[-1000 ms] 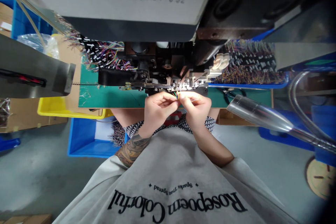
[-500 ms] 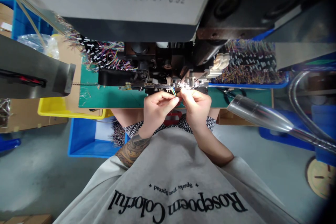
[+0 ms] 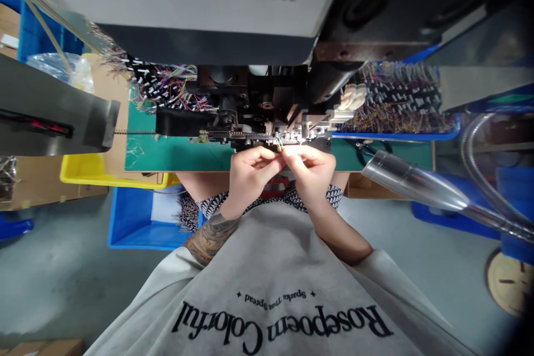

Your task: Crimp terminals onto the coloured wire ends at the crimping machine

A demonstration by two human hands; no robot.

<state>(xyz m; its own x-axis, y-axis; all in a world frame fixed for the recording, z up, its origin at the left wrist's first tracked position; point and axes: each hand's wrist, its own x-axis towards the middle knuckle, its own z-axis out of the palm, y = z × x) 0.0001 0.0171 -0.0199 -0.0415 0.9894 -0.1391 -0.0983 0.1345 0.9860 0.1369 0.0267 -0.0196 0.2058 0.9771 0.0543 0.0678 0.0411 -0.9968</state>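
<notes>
Thin coloured wires [image 3: 280,145] stick up between the fingertips of both hands, just in front of the machine's metal head [image 3: 297,133]. My left hand [image 3: 253,173] pinches the wires between thumb and forefinger. Close against it, my right hand [image 3: 309,173] is also closed, its thumb and forefinger pressed together at the same wires. The lower ends of the wires are hidden by the fingers. A strip of small metal terminals [image 3: 246,135] runs into the machine from the left, right above my left hand.
Wire bundles [image 3: 167,86] lie behind the machine at left, more wires [image 3: 400,94] in a blue tray at right. A clear-tipped metal nozzle [image 3: 413,181] juts in from the right near black-handled pliers [image 3: 362,148]. Below the green table [image 3: 179,162] stands a blue bin [image 3: 137,222].
My right hand's fingertips have drawn back slightly from the machine, down beside the left fingertips. The wires now stand more upright between both hands.
</notes>
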